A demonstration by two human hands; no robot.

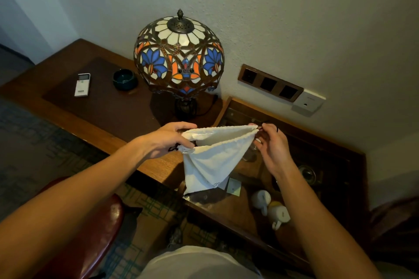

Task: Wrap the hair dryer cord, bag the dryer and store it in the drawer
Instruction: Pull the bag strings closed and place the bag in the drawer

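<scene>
Both hands pinch the mouth of a white drawstring bag (pixel 210 158), holding it spread open in the air over the desk edge (pixel 158 165). Left hand (pixel 167 140) nips the left rim between thumb and fingers, with a dark drawstring end bunched just under it. Right hand (pixel 272 145) pinches the right corner of the rim, fingers partly spread, a dark cord loop by the fingertips. Bag hangs limp from the two grips, tapering to its bottom corner, looks empty. Judged: thin soft cloth, very light, no stiffness, collapses unless held at the hem; best hold is the stitched hem at opposite sides, as now. Hair dryer not in view, cannot tell where it lies; expected rigid, heavier, trailing cord. Below sits an open wooden compartment (pixel 328 142), likely the drawer, with white cups (pixel 269 208) in it.
</scene>
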